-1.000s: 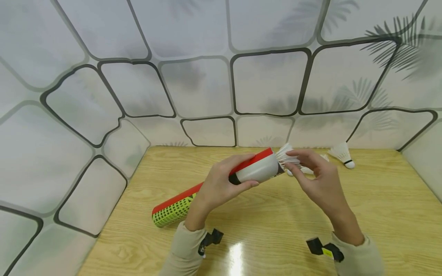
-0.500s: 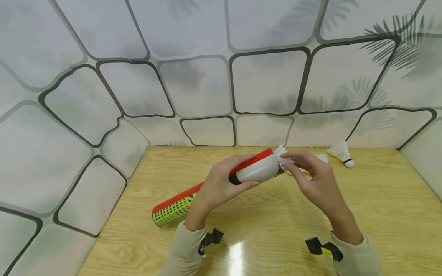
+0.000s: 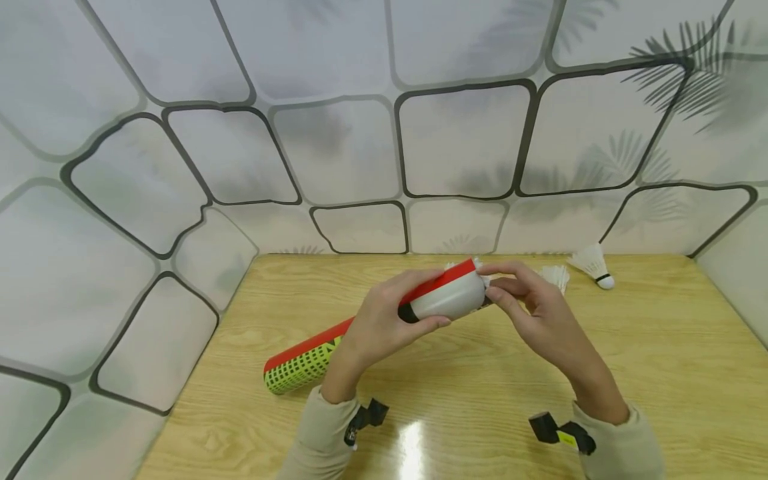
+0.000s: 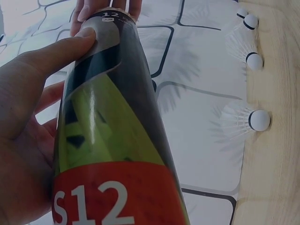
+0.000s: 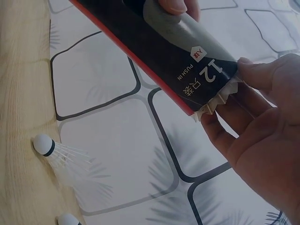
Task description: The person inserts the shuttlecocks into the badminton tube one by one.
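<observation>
A printed shuttlecock tube point(image 3: 447, 297), red, grey and lime green, lies tilted in my left hand point(image 3: 384, 307), which grips it near its upper right end. At that end my right hand point(image 3: 540, 313) pinches a shuttlecock between thumb and fingers. Only a short ring of feather tips point(image 5: 220, 99) sticks out past the rim in the right wrist view; the rest is hidden inside the tube. The right thumb and fingertips are right at the rim. The left wrist view shows the tube's red "S12" band point(image 4: 112, 197) close up.
Loose shuttlecocks lie on the wooden table point(image 3: 468, 393) toward the back: one with a black band point(image 3: 593, 267), and feathers of another point(image 3: 555, 275) beside the right hand. More show in the left wrist view point(image 4: 254, 61). A patterned cloth wall point(image 3: 456, 140) stands behind.
My right hand has moved left toward the tube, and the shuttlecock has slid in until only its feather tips show. The left hand and tube have stayed nearly still.
</observation>
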`<state>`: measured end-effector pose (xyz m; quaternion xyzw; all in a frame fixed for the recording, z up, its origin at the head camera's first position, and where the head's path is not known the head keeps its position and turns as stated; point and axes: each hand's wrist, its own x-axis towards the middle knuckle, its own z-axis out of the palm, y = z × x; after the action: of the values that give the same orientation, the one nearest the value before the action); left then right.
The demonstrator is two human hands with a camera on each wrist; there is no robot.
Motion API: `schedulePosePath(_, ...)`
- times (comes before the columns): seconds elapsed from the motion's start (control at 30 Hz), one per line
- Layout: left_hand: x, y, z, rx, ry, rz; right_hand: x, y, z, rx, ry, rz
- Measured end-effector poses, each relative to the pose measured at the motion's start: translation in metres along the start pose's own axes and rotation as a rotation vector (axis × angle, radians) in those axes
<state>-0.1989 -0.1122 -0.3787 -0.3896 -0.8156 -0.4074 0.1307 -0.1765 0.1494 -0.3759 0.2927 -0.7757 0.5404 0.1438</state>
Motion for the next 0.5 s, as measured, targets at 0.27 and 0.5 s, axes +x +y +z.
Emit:
schedulePosePath(0.27,0.0003,0.0004,0.0007,0.0,0.001,0.004,0.0012,0.0035,-0.0017,0.065,-0.071,-0.008)
schedulePosePath(0.5,0.0005,0.0008,0.001,0.005,0.002,0.007,0.0023,0.0067,-0.0016,0.117,-0.106,-0.034)
